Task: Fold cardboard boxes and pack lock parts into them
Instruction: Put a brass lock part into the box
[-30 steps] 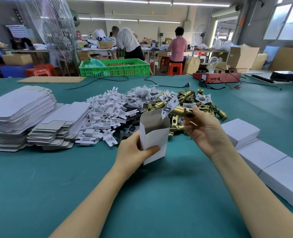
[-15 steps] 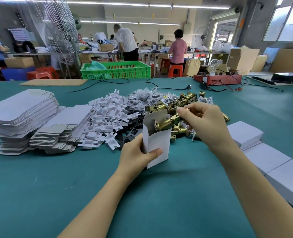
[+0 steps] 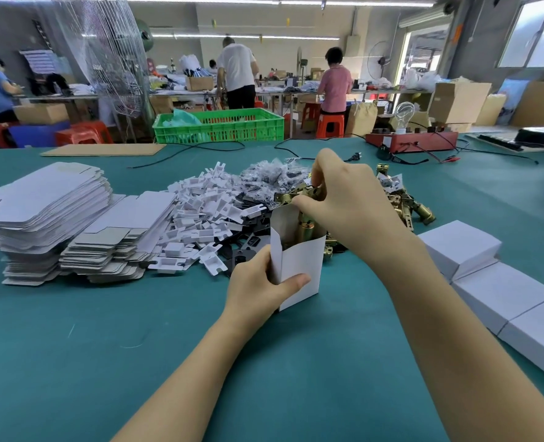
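My left hand [image 3: 257, 282] grips a small white cardboard box [image 3: 299, 266] that stands upright and open-topped on the green table [image 3: 104, 362]. My right hand [image 3: 347, 202] hovers over the box mouth and pinches a brass lock latch [image 3: 309, 229] whose lower end is inside the box. Behind the box lies a pile of brass lock parts [image 3: 407, 205], partly hidden by my right hand. Left of it are white plastic inserts [image 3: 200, 212], bagged small parts [image 3: 270, 180] and stacks of flat box blanks [image 3: 47, 212].
Closed white boxes [image 3: 500, 295] lie in a row at the right. A green crate [image 3: 219, 126], a red device with a bulb [image 3: 411, 140] and loose cables [image 3: 200, 148] sit at the table's far edge. People work at benches beyond.
My right hand brought the brass latch from beside the box to above it and lowered its end inside. My left hand kept its grip on the box.
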The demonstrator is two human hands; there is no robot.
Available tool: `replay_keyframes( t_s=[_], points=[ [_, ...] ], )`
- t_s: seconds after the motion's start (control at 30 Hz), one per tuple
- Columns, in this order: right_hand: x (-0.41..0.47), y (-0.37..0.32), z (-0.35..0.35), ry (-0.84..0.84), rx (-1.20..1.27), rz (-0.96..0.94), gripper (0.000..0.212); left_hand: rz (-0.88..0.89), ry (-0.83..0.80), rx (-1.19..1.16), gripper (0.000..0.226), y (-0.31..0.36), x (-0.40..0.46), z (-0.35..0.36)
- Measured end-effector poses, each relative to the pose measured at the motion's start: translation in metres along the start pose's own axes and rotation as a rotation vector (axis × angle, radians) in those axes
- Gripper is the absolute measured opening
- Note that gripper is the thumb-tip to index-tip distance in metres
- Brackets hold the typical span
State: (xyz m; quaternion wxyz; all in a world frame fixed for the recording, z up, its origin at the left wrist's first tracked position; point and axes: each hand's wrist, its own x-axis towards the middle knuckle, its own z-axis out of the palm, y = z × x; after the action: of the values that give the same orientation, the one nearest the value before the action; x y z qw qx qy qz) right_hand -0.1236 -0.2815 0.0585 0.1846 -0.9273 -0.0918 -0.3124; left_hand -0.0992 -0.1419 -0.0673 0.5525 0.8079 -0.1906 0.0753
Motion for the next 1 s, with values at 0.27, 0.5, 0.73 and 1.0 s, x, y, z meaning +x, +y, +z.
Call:
replay_keyframes(
  t_s=[0.27, 0.5, 0.73, 1.0],
  points=[
    [-0.001, 0.004, -0.002, -0.247, -0.112, -0.016, 0.025, 0.037, 0.033, 0.087, 0.066, 0.002, -0.002, 0.003],
    [-0.005, -0.003, 0.011, -0.209, -0.283, -0.075, 0.023, 0.021, 0.046, 0.084, 0.058, 0.001, -0.001, 0.004],
    [-0.002, 0.001, 0.018, -0.283, -0.260, 0.077, 0.015, 0.017, 0.050, 0.053, 0.059, 0.000, -0.001, 0.004],
    [-0.001, 0.006, 0.014, -0.327, -0.170, 0.076, 0.012, 0.037, 0.047, 0.063, 0.061, 0.001, -0.002, 0.004]
  ],
)
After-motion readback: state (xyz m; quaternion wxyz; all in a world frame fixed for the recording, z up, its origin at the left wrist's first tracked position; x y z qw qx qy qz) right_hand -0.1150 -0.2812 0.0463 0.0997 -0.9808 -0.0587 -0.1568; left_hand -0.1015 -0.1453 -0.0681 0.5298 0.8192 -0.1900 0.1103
